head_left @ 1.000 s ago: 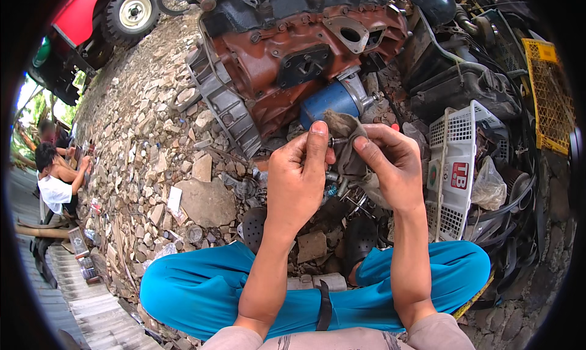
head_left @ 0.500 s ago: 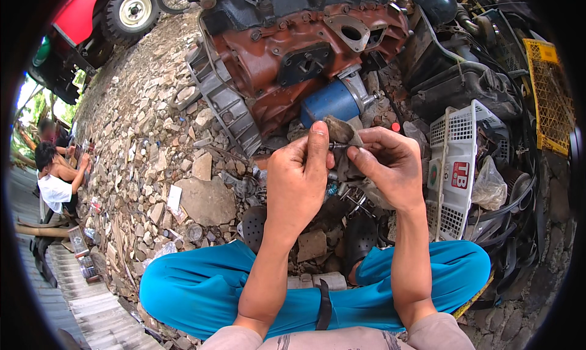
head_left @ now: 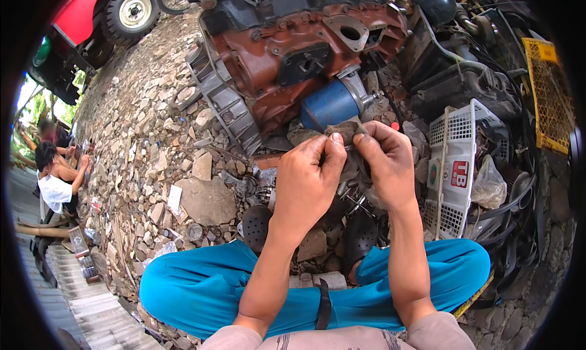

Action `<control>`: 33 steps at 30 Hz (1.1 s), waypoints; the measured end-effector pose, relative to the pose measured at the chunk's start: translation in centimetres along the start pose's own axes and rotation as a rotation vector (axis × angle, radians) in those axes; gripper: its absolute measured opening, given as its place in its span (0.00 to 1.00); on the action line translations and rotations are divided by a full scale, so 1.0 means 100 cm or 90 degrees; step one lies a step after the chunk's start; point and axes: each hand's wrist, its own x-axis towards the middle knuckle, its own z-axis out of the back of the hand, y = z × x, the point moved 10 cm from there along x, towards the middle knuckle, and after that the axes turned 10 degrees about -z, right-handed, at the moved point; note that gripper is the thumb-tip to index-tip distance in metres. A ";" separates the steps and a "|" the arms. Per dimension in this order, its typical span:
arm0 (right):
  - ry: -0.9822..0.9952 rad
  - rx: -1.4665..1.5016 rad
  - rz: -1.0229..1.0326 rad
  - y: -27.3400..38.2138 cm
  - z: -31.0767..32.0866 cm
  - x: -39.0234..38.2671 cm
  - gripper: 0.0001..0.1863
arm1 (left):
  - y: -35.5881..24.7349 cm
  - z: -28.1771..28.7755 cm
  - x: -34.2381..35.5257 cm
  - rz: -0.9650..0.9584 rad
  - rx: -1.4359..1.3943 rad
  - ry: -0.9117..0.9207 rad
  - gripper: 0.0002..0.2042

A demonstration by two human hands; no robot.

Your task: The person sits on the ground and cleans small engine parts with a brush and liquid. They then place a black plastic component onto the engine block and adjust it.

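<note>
Both hands meet in front of the engine around a dirty grey-brown rag (head_left: 347, 129). My left hand (head_left: 310, 182) is closed on it, thumb pressed along the top. My right hand (head_left: 389, 167) pinches the rag's other side between thumb and fingers, and a fold hangs down between the hands. A small dark rod-like part seen within the rag earlier is now covered by cloth and fingers. Just beyond the hands is a blue oil filter (head_left: 329, 104), fixed low on the rust-red engine block (head_left: 259, 57).
A white plastic basket (head_left: 453, 185) lies tipped at the right, near a yellow crate (head_left: 549, 100) and black car parts. Metal tools (head_left: 357, 202) lie below the hands between my shoes. Stones and rubble cover the ground; two people sit far left, near a red vehicle (head_left: 91, 11).
My left hand has shifted slightly right and its thumb has come down onto the rag. My right hand has turned and moved slightly left. The dark part has gone out of sight.
</note>
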 end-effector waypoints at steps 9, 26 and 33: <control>0.018 0.095 0.032 0.005 0.009 -0.001 0.07 | 0.019 0.007 -0.003 0.144 -0.038 -0.002 0.19; -0.219 -0.216 -0.002 -0.022 0.044 0.018 0.08 | 0.041 -0.005 -0.003 0.077 0.074 0.059 0.16; -0.275 -0.682 0.135 -0.023 0.055 0.014 0.14 | 0.092 -0.005 -0.015 0.268 -0.146 0.051 0.17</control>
